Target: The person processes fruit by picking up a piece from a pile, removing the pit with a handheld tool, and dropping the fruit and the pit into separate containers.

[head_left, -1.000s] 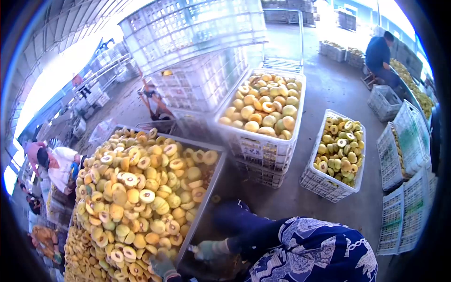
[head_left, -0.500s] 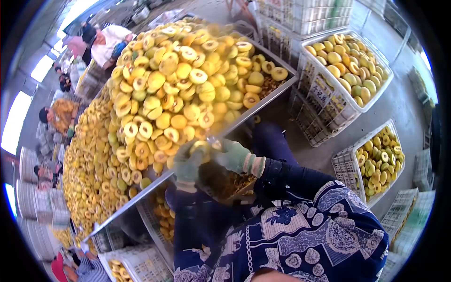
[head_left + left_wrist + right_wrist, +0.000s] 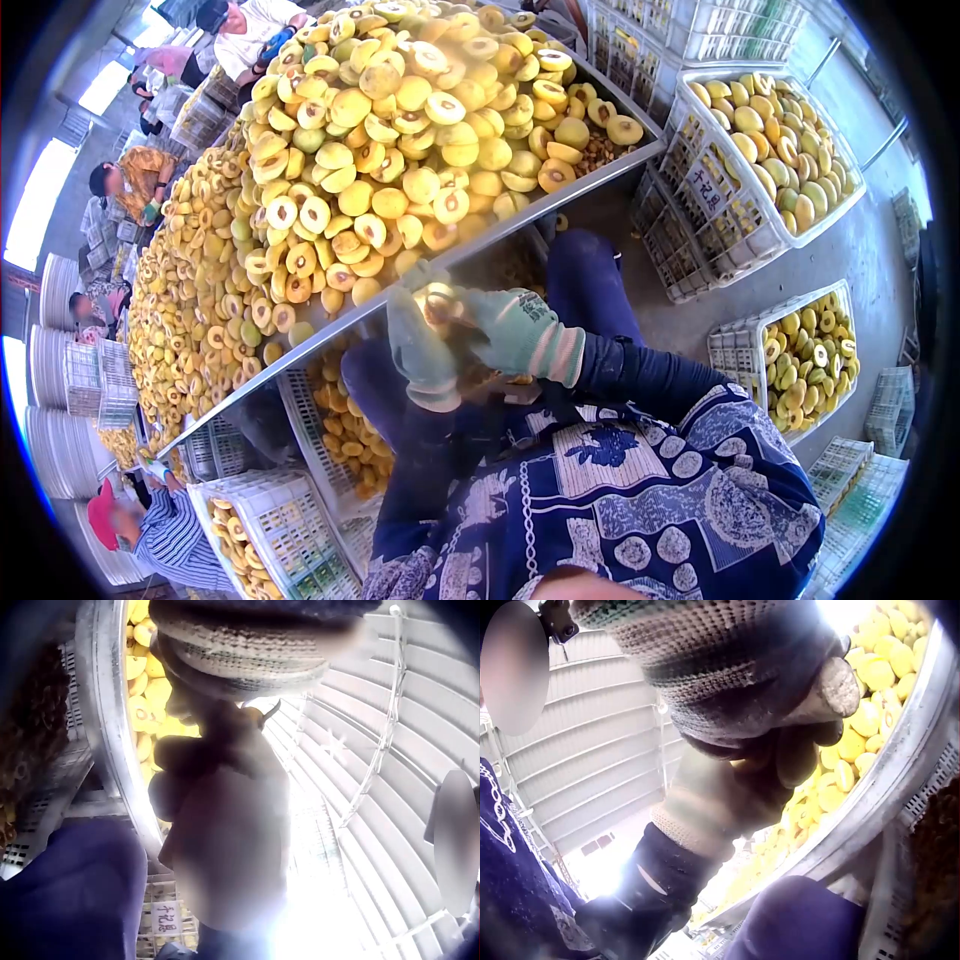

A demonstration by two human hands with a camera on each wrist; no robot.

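My gloved left hand (image 3: 423, 350) holds a yellow peach (image 3: 440, 303) with a brownish cut middle, over my lap beside the metal table's edge. Against it from the other side is my gloved right hand (image 3: 522, 328). In the right wrist view, that right hand (image 3: 720, 682) grips a tool by its pale, rounded handle (image 3: 840, 688). A thin curved metal tip (image 3: 271, 711) pokes out between the hands in the left wrist view. Fingers and glare hide most of the peach. A large heap of halved peaches (image 3: 380, 150) lies on the table in front.
The metal table rim (image 3: 500, 240) runs diagonally just beyond my hands. To the right stand a stacked crate (image 3: 690, 200) of peaches and a lower crate (image 3: 735, 350) of halves. Another crate (image 3: 290, 530) sits at lower left. Several people work along the far left side.
One second ago the left hand was at the heap and the right hand apart from it. Both then came together around a peach over the lap. The head view has also turned.
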